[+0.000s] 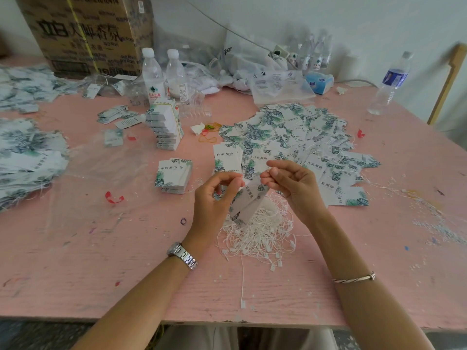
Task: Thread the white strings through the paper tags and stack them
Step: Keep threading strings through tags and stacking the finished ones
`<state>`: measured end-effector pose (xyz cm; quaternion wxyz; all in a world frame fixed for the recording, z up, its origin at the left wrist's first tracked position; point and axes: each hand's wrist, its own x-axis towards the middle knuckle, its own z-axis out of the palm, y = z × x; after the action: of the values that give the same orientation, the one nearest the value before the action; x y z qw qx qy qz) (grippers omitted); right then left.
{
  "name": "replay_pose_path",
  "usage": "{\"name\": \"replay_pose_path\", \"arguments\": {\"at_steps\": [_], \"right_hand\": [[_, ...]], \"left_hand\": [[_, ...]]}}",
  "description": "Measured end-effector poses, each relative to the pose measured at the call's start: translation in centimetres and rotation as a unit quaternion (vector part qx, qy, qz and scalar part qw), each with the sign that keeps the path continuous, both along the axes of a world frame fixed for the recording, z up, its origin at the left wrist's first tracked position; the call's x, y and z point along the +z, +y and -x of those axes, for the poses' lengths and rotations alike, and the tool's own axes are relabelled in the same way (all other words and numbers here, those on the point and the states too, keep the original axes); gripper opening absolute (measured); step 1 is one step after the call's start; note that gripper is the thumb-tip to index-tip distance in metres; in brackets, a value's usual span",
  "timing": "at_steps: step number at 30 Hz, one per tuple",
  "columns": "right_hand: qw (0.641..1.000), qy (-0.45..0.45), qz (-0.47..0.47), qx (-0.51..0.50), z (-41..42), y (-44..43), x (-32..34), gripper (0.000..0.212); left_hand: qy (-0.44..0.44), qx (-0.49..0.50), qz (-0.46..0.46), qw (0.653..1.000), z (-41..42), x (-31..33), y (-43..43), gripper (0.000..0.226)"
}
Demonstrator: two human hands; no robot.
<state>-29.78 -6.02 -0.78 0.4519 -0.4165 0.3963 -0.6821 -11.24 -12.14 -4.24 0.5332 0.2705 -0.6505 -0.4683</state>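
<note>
My left hand (217, 195) and my right hand (290, 183) are raised together above a tangled heap of white strings (257, 231) on the pink table (126, 248). A few leaf-printed paper tags (249, 198) hang tilted between the two hands, pinched near their top by fingertips of both. One loose string (243, 281) trails toward the table's front edge. A neat short stack of tags (174, 176) lies left of my hands. Behind my right hand spreads a wide pile of strung tags (300, 137).
A taller tag stack (165, 127) stands mid-table, with more tag piles at the far left (27, 157). Two water bottles (164, 74), a cardboard box (83, 31), plastic bags (275, 82) and another bottle (390, 84) line the back. Rubber bands (208, 133) and red scraps (113, 198) lie scattered.
</note>
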Motion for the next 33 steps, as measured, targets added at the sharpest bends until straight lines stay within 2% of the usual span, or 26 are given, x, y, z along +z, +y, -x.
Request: {"name": "replay_pose_path", "arguments": {"at_steps": [2, 9, 17, 29, 33], "right_hand": [[1.000, 0.014, 0.005, -0.004, -0.1, 0.1, 0.1, 0.016], [0.997, 0.073, 0.029, 0.000, -0.5, 0.0, -0.1, 0.013], [0.994, 0.106, 0.023, -0.024, -0.4, -0.2, -0.4, 0.016], [0.964, 0.254, 0.026, -0.069, -1.7, 0.0, -0.1, 0.014], [0.959, 0.270, 0.020, -0.079, -1.8, 0.0, -0.2, 0.017]], "left_hand": [[0.000, -0.001, 0.000, 1.000, 0.0, 0.1, 0.1, 0.013], [-0.023, -0.025, 0.020, 0.999, 0.1, 0.1, 0.3, 0.011], [-0.018, -0.017, 0.043, 0.999, 0.0, -0.1, 0.2, 0.012], [-0.032, -0.020, 0.087, 0.996, 0.2, -0.3, 0.1, 0.004], [-0.034, -0.020, 0.106, 0.994, 0.3, -0.4, 0.0, 0.005]]}}
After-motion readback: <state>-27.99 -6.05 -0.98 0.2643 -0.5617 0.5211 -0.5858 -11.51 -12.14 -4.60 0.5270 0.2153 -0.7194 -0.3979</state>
